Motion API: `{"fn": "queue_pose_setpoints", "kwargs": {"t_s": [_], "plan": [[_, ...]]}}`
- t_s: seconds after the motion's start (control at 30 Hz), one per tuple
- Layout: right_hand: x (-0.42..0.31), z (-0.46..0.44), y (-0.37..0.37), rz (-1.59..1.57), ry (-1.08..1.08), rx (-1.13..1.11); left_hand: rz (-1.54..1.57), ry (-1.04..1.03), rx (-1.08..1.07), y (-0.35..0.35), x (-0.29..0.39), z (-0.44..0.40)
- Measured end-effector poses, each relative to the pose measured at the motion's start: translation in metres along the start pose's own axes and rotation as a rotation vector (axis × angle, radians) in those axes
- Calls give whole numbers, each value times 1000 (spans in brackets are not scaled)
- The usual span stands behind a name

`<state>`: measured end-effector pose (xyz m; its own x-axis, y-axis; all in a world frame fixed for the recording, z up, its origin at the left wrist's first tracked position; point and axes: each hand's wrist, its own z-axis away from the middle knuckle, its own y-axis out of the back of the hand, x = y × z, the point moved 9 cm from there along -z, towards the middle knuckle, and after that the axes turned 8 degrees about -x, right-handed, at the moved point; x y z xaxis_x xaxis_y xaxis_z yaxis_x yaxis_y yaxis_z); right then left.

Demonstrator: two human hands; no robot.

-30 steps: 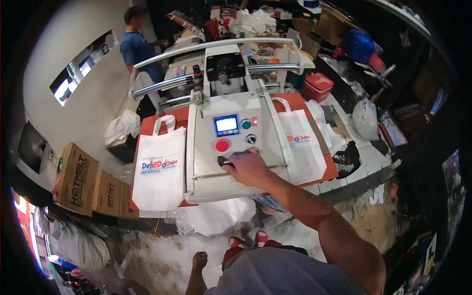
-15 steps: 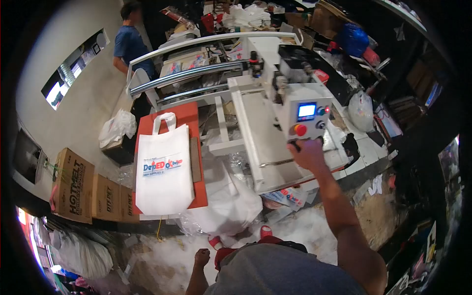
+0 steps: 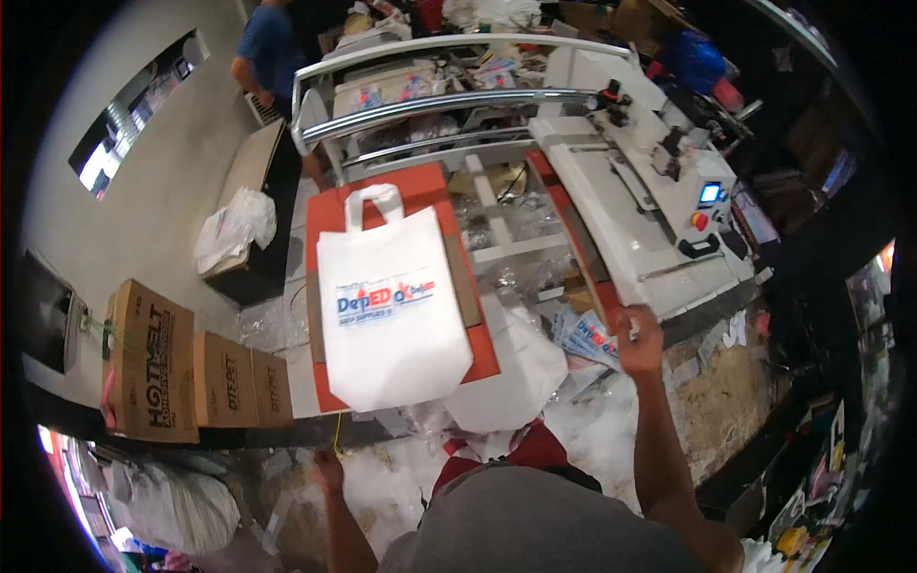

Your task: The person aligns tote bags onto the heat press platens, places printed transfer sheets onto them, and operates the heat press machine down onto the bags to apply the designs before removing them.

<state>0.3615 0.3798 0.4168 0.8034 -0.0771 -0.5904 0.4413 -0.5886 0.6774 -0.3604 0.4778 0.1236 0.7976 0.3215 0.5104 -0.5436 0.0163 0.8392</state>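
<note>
Littered floor (image 3: 721, 420), lower right, presents a slip hazard. Right hand (image 3: 638, 336), partly curled beside the press head (image 3: 597, 181), risks pinching should that shift; its grasp and the lower-left left hand's (image 3: 328, 473) cannot be told. Printed bag (image 3: 392, 329) lies centre-left; rails (image 3: 449, 109) obstruct behind.

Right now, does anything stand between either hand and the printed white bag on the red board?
Nothing visible blocks the left hand from the bag. Between the right hand and it, printed sheets and white material show, seemingly below board level. The press head sits off to the right.
</note>
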Motion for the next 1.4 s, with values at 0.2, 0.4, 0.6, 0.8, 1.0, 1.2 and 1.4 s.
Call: {"fn": "queue_pose_setpoints", "kwargs": {"t_s": [0.2, 0.4, 0.6, 0.8, 1.0, 1.2, 1.4], "plan": [[-38, 23, -148, -115, 18, -224, 192, -599, 221, 96, 201, -47], [-81, -15, -260, -168, 124, -201, 203, -957, -196, 3, 388, -32], [-65, -25, -313, -88, -141, -326, 87, -1093, -251, -48, 470, -35], [-65, -21, -312, -115, -155, -341, -52, -1131, -219, -61, 477, -61], [-60, -18, -317, -140, -190, -393, 109, -566, 263, 77, 316, -186], [-57, -17, -318, -118, -155, -340, -78, 72, 190, 129, 51, -183], [-46, -22, -310, -278, -129, -323, -302, 290, -250, -61, -90, -14]]}}
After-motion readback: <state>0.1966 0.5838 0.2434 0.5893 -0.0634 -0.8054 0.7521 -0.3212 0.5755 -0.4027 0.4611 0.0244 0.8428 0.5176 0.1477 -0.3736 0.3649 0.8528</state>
